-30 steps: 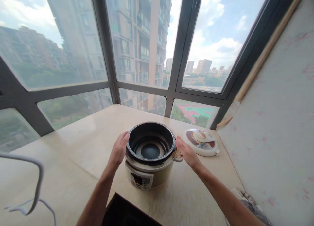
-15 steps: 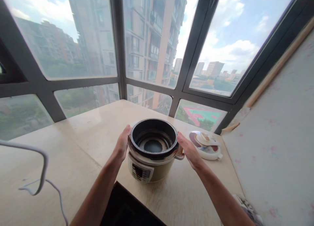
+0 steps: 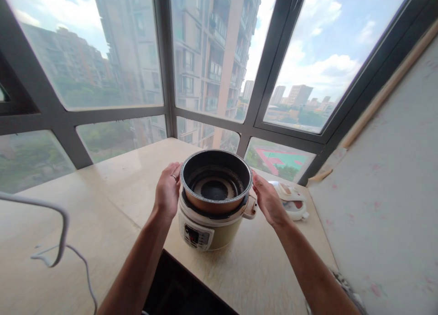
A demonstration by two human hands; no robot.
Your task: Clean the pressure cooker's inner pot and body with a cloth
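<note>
A dark inner pot (image 3: pixel 215 207) with a copper-coloured outside is raised partway out of the electric pressure cooker (image 3: pixel 226 235). My left hand (image 3: pixel 168 190) grips the pot's left side, a ring on one finger. On the opposite side, my right hand (image 3: pixel 268 198) presses its fingers against the pot just under the rim. Both hands are closed on it, with some fingertips hidden behind. The pot looks empty inside, with worn rings on its bottom. The cooker's body stands upright, its control panel (image 3: pixel 196 237) facing me to the left.
The cooker's lid (image 3: pixel 292 202) lies on the pale countertop (image 3: pixel 112 205) behind my right hand. A white cable (image 3: pixel 61 233) loops at the left. A dark flat panel (image 3: pixel 181 287) is at the near edge. Windows (image 3: pixel 208 55) and a papered wall (image 3: pixel 386 192) border the counter.
Both hands have risen, lifting the inner pot so its copper-coloured side now shows above the cooker. The cooker's body has stayed put.
</note>
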